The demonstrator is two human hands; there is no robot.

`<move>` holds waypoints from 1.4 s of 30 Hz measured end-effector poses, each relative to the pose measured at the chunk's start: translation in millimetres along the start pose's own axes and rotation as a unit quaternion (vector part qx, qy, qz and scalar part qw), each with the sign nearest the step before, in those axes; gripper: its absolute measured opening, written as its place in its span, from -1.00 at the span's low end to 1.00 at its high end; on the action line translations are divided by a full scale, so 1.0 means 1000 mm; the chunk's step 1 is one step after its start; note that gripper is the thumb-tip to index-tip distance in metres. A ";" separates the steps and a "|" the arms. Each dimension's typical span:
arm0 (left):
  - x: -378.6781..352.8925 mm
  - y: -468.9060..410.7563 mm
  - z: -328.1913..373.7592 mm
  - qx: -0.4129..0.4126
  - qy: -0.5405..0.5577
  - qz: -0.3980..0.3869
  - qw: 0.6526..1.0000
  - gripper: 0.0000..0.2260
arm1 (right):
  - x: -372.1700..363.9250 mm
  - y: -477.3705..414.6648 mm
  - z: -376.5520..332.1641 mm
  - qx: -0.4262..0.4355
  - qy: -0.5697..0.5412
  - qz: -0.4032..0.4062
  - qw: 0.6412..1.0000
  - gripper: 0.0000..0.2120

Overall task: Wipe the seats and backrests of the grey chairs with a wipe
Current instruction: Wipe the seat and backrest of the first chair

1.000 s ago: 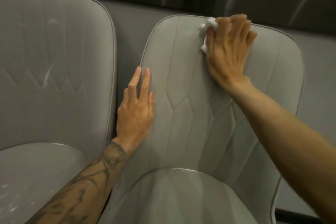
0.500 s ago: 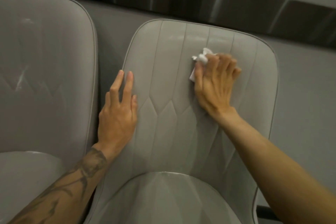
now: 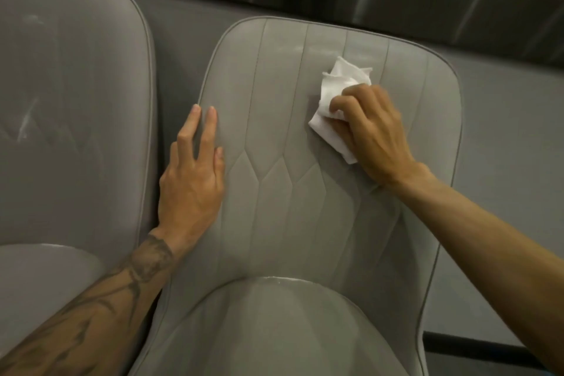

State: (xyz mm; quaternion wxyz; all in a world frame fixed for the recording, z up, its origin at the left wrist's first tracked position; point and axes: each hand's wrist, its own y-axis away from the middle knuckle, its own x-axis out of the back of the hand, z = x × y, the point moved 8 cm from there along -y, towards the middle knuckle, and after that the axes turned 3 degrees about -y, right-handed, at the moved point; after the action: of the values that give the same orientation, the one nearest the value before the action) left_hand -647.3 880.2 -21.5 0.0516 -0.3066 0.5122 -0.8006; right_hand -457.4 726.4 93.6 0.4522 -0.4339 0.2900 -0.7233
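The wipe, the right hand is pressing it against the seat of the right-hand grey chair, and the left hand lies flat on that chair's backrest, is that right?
Not quite. The head view shows the right hand holding the wipe against the backrest, in its upper part, not against the seat below. The rest stands: the left hand lies flat on the same backrest, near its left edge.

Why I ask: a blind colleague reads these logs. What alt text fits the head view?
A right hand holds a white wipe against the upper backrest of a grey chair, while the left hand rests flat on its left edge. A second grey chair stands to the left.
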 end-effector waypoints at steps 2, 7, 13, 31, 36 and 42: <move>0.001 -0.001 0.002 -0.001 0.004 -0.001 1.000 -0.51 | -0.004 0.010 -0.003 -0.024 0.028 -0.006 0.999 -0.82; 0.002 -0.001 0.001 0.001 0.003 0.003 1.000 -0.51 | -0.020 0.017 0.000 -0.068 0.135 -0.057 0.987 -0.56; 0.002 0.000 0.001 -0.001 -0.001 0.007 1.000 -0.52 | -0.022 0.021 0.006 -0.211 0.086 -0.006 0.974 -0.76; 0.009 -0.003 0.004 0.009 0.056 0.015 0.998 -0.52 | -0.077 -0.008 -0.060 -0.235 0.008 -0.003 0.972 -0.72; 0.006 -0.004 -0.003 0.013 0.101 0.009 0.995 -0.53 | -0.090 -0.015 -0.086 -0.340 -0.045 0.083 0.936 -0.74; 0.005 -0.005 -0.008 0.011 0.118 0.009 0.993 -0.55 | -0.091 -0.013 -0.091 -0.256 -0.034 0.042 0.965 -0.77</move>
State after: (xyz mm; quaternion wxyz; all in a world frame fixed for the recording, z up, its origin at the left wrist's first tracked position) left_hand -655.2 887.0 -17.3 0.0016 -0.2045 0.5085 -0.8364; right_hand -523.8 816.5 29.3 0.3657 -0.5468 0.4677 -0.5904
